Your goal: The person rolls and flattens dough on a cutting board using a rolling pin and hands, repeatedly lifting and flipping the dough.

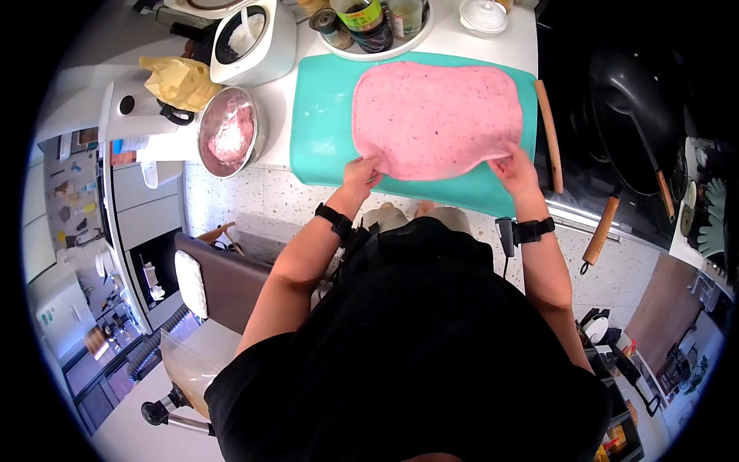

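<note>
A wide, flat sheet of pink dough [437,115] with small dark specks lies on a turquoise mat [319,127]. My left hand [363,172] pinches the near left corner of the sheet. At the near right corner, my right hand [514,168] grips the edge, which is lifted a little and creased there. The near edge between my hands sags in a curve over the mat. A wooden rolling pin [549,137] lies along the right side of the mat.
Left of the mat are a metal bowl [230,132] of pink stuff, a white rice cooker [265,46] and a yellow bag [181,81]. A round tray [369,55] of jars stands behind. A black wok [631,115] with wooden handles is on the right.
</note>
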Demonstrator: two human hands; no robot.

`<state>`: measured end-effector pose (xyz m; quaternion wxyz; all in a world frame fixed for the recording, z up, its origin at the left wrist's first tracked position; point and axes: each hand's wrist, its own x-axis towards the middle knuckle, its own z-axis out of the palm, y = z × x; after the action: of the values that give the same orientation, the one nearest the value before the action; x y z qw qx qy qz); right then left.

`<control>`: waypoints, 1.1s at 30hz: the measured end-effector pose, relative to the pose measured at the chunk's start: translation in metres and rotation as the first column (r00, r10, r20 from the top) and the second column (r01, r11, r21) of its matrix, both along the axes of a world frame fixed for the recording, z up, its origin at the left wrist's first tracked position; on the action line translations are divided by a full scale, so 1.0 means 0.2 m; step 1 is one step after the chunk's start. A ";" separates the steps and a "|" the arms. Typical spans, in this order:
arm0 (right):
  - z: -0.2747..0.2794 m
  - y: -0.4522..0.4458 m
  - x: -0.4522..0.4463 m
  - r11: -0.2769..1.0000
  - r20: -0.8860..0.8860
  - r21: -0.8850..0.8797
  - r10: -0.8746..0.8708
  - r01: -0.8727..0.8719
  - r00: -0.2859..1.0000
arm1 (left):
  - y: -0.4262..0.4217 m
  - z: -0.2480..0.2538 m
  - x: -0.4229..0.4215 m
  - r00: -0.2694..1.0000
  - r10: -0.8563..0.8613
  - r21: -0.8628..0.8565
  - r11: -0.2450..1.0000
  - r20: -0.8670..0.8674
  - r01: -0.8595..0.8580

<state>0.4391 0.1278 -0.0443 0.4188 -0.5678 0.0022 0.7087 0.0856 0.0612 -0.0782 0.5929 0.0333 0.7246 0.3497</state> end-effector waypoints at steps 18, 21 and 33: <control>0.37 0.65 0.19 0.934 -0.355 0.333 -0.002 0.128 0.935 | 0.68 0.66 -0.27 0.726 0.148 0.267 0.866 0.672 -0.423; 0.52 0.74 0.21 0.932 -0.475 0.312 -0.012 0.181 0.880 | 0.76 0.77 -0.30 0.682 0.081 0.306 0.851 0.727 -0.427; 0.95 0.61 0.18 0.728 -0.550 0.635 0.191 0.259 0.813 | 0.74 1.24 -0.36 0.541 -0.222 0.472 0.795 0.811 -0.381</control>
<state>0.4743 0.2492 0.1464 0.5898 -0.1279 -0.1204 0.7882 0.0129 0.2089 0.1696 0.8033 0.0131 0.2019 0.5602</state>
